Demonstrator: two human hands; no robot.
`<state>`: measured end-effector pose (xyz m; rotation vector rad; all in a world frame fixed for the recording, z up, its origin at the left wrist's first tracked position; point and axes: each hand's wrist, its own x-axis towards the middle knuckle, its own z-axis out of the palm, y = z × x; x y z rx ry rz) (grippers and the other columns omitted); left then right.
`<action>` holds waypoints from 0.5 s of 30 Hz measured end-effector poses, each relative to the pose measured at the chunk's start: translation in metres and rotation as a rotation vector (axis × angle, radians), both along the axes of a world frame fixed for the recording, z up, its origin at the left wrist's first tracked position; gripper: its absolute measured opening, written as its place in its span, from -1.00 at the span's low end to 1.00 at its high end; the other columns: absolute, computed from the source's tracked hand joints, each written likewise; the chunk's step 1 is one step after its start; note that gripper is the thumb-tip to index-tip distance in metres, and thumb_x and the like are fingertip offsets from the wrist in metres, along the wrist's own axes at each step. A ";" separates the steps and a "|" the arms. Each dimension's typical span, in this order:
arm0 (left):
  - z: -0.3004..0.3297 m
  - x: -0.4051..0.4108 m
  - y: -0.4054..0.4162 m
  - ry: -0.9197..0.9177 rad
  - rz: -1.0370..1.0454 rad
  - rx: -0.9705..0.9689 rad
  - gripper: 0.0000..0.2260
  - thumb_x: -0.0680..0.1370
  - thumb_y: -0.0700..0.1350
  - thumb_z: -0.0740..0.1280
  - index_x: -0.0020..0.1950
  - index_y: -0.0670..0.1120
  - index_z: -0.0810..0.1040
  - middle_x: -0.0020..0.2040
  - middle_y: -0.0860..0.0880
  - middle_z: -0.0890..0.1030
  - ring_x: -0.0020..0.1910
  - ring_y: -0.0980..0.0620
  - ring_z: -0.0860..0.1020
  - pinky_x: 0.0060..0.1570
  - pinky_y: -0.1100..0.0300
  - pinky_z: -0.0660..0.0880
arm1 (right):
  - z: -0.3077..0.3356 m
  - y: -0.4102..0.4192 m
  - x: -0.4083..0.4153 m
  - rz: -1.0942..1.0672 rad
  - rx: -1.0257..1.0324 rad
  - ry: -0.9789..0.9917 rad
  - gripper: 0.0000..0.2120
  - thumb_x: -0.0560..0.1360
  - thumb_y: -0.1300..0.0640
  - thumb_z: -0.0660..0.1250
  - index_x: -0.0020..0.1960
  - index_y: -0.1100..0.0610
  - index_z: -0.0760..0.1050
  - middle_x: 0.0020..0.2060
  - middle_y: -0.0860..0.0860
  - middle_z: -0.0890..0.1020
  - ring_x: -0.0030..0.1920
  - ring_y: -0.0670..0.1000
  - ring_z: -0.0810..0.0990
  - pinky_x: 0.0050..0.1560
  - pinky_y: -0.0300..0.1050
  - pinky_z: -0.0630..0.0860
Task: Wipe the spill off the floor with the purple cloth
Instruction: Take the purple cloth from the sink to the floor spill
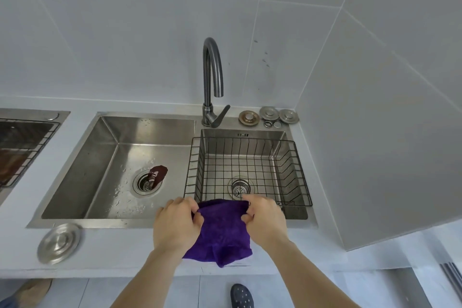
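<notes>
Along the front edge of the steel sink (75,223), going from the left, a round metal lid (58,243) lies flat on the counter just outside the rim. Right of it, the left hand (176,224) pinches the upper left corner of the purple cloth (221,235), fingers curled into the fabric. The cloth hangs over the sink's front rim — its lower edge droops past the counter front. At the cloth's upper right corner the right hand (266,217) pinches likewise, just before the wire basket (303,177) in the sink's right basin.
</notes>
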<state>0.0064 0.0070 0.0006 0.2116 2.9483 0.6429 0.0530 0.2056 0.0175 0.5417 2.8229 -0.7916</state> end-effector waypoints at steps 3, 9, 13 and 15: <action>0.030 0.002 -0.006 0.064 -0.024 0.026 -0.98 0.50 -0.01 0.36 -0.10 0.08 0.55 -0.22 0.11 0.52 -0.08 -0.02 0.56 -0.01 0.09 0.39 | 0.026 -0.004 0.006 -0.002 0.009 0.055 -0.64 0.53 0.20 0.32 0.25 -0.12 0.58 0.04 -0.06 0.64 0.06 0.06 0.60 -0.01 -0.09 0.50; 0.101 0.023 -0.026 0.231 -0.017 0.128 -0.99 0.50 -0.05 0.37 -0.10 0.05 0.57 -0.21 0.07 0.60 -0.17 -0.03 0.54 -0.04 0.04 0.47 | 0.100 -0.016 0.031 -0.025 0.026 0.276 -0.85 0.45 0.09 0.49 -0.03 -0.10 0.60 -0.20 -0.13 0.65 -0.13 -0.02 0.63 -0.04 0.01 0.62; 0.152 0.048 -0.045 0.336 -0.054 0.156 -0.96 0.52 -0.03 0.34 -0.11 0.09 0.49 -0.20 0.12 0.57 -0.22 0.03 0.50 -0.09 0.12 0.35 | 0.149 -0.029 0.062 0.003 0.054 0.381 -0.82 0.42 0.02 0.54 -0.03 -0.08 0.58 -0.20 -0.13 0.62 -0.16 -0.05 0.60 -0.08 -0.02 0.62; 0.175 0.062 -0.054 0.385 -0.072 0.169 -0.97 0.53 -0.01 0.34 -0.10 0.09 0.50 -0.19 0.12 0.57 -0.21 0.03 0.50 -0.09 0.10 0.41 | 0.170 -0.035 0.077 0.008 0.053 0.403 -0.79 0.40 -0.02 0.56 -0.03 -0.06 0.58 -0.18 -0.12 0.63 -0.16 -0.05 0.61 -0.13 -0.05 0.61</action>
